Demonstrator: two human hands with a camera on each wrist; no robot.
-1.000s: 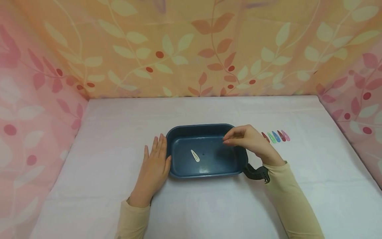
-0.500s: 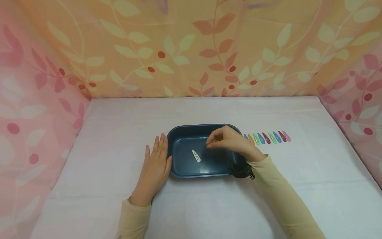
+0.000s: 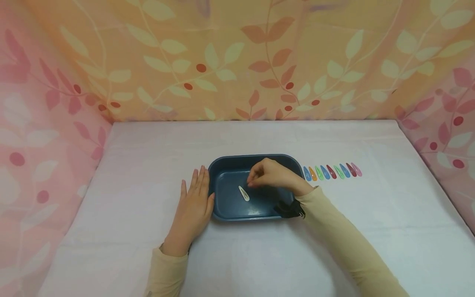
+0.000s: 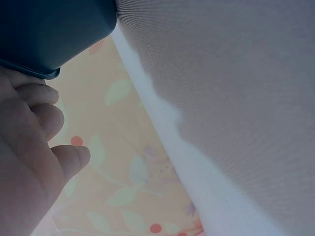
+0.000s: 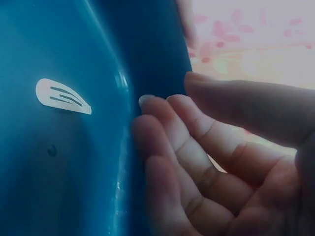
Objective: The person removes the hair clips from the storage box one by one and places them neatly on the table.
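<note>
A dark blue rectangular tray (image 3: 230, 212) stands on the white table. On its floor lies a white snap hair clip (image 3: 243, 193), seen slantwise. My left hand (image 3: 192, 210) rests against the tray's left wall, fingers extended and spread a little. In the left wrist view those fingers (image 4: 47, 118) are at the tray's rim. My right hand (image 3: 272, 175) hangs over the tray, fingertips close to the clip's right side. The right wrist view has its fingers (image 5: 170, 128) loosely bent and the thumb (image 5: 236, 101) apart from them, with nothing between.
A row of several coloured snap hair clips (image 3: 331, 171), blue, orange, green, red and pink, lies right of the tray. A black wrist strap (image 3: 290, 209) overlaps the tray's front right corner. Leaf-patterned cloth (image 3: 222, 62) hangs behind the table and along both sides.
My right hand has moved left across the tray towards the white hair clip, uncovering more of the coloured row. The left hand and tray have stayed in place.
</note>
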